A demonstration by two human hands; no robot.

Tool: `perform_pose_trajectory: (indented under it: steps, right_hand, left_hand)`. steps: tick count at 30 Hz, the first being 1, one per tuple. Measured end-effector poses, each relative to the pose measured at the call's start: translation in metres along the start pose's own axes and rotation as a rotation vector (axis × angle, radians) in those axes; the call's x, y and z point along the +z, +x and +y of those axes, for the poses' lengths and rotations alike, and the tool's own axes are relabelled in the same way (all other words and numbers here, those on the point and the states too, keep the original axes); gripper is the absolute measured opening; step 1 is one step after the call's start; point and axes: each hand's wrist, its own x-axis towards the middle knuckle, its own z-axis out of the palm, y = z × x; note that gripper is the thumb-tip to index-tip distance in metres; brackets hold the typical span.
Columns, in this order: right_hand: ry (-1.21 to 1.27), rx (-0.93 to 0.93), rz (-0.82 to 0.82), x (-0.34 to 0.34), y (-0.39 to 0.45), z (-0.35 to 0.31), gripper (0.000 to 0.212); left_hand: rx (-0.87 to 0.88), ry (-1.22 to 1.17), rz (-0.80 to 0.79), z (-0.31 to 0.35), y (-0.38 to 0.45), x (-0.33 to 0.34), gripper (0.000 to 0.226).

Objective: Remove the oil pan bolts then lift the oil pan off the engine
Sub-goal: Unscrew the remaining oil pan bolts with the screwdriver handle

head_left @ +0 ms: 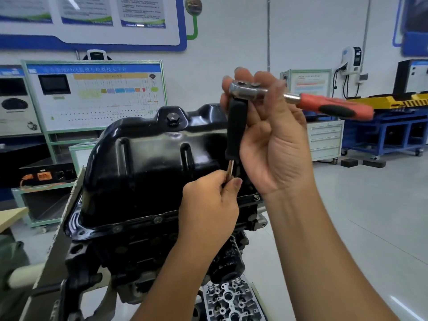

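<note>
While you hold the ratchet [250, 89] up in front of the oil pan [148, 163], your right hand [273, 140] is curled around its metal head, with the red and black handle pointing off to the right. A black extension [236, 128] hangs down from the head, and your left hand [208, 205] pinches its thin bright shaft at the lower end. I cannot tell whether a socket is fitted there; your fingers hide it.

That black pan sits on top of the upturned engine [139, 251], and several flange bolts [158, 220] show along its near edge, so by my reckoning little or nothing is undone yet.

If the socket sits only partly on a bolt, or the long extension leans, it could slip and round the head. Lifting the pan with a bolt left in would bend the flange. A dropped bolt could fall into the cylinder head [228, 302] lying below.
</note>
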Motion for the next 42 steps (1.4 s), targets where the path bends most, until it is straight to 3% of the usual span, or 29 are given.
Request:
perform_pose_trajectory:
  steps: [7,10,12,14,17,19,22,24,27,29,30,33,35,36,38,40,42]
  right_hand:
    - [-0.062,0.151,0.037,-0.002,0.007,-0.006,0.027]
    - [-0.282,-0.125,0.037,0.0,0.004,0.003,0.01]
    - [-0.633,-0.382,0.037,-0.002,0.003,0.008,0.014]
    - [-0.733,-0.459,0.022,-0.003,0.001,0.011,0.015]
    - [-0.335,-0.142,0.04,0.002,0.004,0.003,0.006]
    - [-0.067,0.128,0.065,-0.002,0.006,-0.006,0.022]
    - [0.007,0.212,0.049,-0.007,0.005,-0.013,0.029]
    - [-0.137,0.034,0.04,-0.008,0.005,-0.01,0.016]
    - [-0.799,-0.528,0.01,-0.012,0.005,-0.003,0.011]
    - [-1.04,-0.722,-0.022,-0.016,0.004,0.008,0.01]
    - [-0.932,-0.656,0.018,-0.012,0.003,0.013,0.009]
    - [-0.283,-0.141,0.059,-0.005,0.002,0.009,0.018]
    - [-0.118,0.122,0.018,-0.008,0.004,-0.002,0.029]
    - [-0.092,0.16,-0.009,-0.011,0.005,-0.005,0.029]
    - [-0.22,0.02,-0.035,-0.011,0.003,-0.008,0.02]
    - [-0.715,-0.358,-0.017,-0.011,0.003,-0.007,0.012]
    - [-1.015,-0.58,-0.043,-0.013,0.005,-0.001,0.013]
  left_hand:
    - [0.005,-0.129,-0.098,-0.002,0.005,-0.005,0.03]
    - [0.026,-0.193,-0.181,-0.003,0.006,-0.01,0.021]
    - [0.019,-0.187,-0.174,-0.004,0.006,-0.009,0.024]
    - [0.008,-0.169,-0.128,-0.004,0.006,-0.007,0.029]
    - [-0.007,-0.171,-0.117,-0.004,0.005,-0.005,0.027]
    - [-0.007,-0.175,-0.111,-0.002,0.004,-0.003,0.03]
    - [0.013,-0.135,-0.078,0.001,0.003,-0.003,0.038]
    - [0.02,-0.105,-0.045,0.0,0.003,-0.002,0.043]
    - [0.01,-0.052,-0.003,-0.001,0.002,0.001,0.031]
    - [0.026,-0.018,0.018,0.0,0.003,0.002,0.026]
    - [0.041,-0.022,0.018,-0.001,0.003,0.002,0.026]
    - [0.057,-0.133,-0.057,-0.003,0.005,0.0,0.033]
    - [0.063,-0.165,-0.106,-0.004,0.004,-0.001,0.035]
    - [0.065,-0.156,-0.101,-0.003,0.004,-0.001,0.035]
    - [0.047,-0.14,-0.054,-0.002,0.002,0.001,0.037]
    - [0.029,-0.124,-0.007,-0.001,0.002,0.002,0.034]
    - [0.04,-0.097,0.025,0.0,0.003,0.003,0.035]
